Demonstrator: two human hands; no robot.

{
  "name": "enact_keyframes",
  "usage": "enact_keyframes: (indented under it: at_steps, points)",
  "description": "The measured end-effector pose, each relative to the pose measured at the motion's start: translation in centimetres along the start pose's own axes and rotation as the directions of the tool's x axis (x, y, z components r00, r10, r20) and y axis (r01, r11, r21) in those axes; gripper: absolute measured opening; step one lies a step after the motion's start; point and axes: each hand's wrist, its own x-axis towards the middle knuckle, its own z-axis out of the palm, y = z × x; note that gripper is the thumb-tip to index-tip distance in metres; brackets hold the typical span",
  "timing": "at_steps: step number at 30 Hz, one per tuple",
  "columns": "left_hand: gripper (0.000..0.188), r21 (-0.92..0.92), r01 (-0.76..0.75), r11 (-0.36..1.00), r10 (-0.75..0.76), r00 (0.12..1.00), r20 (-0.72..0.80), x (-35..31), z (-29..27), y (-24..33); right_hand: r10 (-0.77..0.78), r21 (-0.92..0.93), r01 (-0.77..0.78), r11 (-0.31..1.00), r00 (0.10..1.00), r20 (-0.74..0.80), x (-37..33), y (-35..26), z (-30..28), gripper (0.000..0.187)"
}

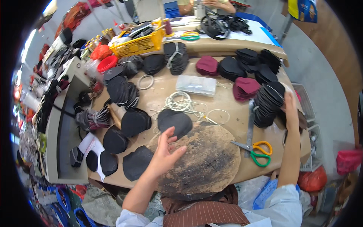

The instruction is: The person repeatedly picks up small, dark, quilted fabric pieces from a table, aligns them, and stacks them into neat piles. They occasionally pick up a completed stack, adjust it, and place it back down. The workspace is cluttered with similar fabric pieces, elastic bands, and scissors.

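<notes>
Many tied bundles already crowd the counter [227, 102]. Left hand [166, 149], fingers spread, rests beside a loose black piece [174, 122] at twelve o'clock; right hand [290, 109] grips a black stack [266, 106] at three o'clock.

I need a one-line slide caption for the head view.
Left hand over a worn round board; right hand on stacked black fabric pieces.

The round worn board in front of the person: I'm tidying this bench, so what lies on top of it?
On the round worn board only the left hand rests, its fingers near a black fabric piece overlapping the far edge. The scissors lie beside it. Whatever is under the hand is hidden.
</notes>
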Motion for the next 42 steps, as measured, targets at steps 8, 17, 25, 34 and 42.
enact_keyframes:
  at_steps: [8,17,25,34,42]
  points:
    - [0.060,0.643,-0.144,0.752,0.380,0.892,-0.245,15.6,-9.7,-0.8,-0.421,-0.030,0.460,0.887,0.835,0.356,-18.9,3.5,4.9,0.036]
    - [0.072,0.172,0.358,0.918,-0.113,0.649,-0.752,36.6,-21.9,-6.2,-0.407,0.008,0.416,0.909,0.884,0.231,-27.3,7.0,8.4,0.024]
    - [0.083,0.082,0.540,0.838,-0.457,0.775,-0.436,41.1,-15.7,-0.6,-0.592,-0.272,0.652,0.708,0.758,0.275,-26.6,6.8,7.3,0.026]
    - [0.075,0.072,0.273,0.959,-0.156,0.725,-0.670,38.1,-18.5,-2.5,-0.219,-0.809,0.313,0.498,0.948,0.232,-23.1,3.1,8.2,0.044]
    - [0.048,-0.276,-0.165,0.947,0.080,0.952,-0.294,19.7,-11.8,8.0,-0.328,-0.726,0.309,0.615,0.937,0.121,-19.8,3.8,2.2,0.050]
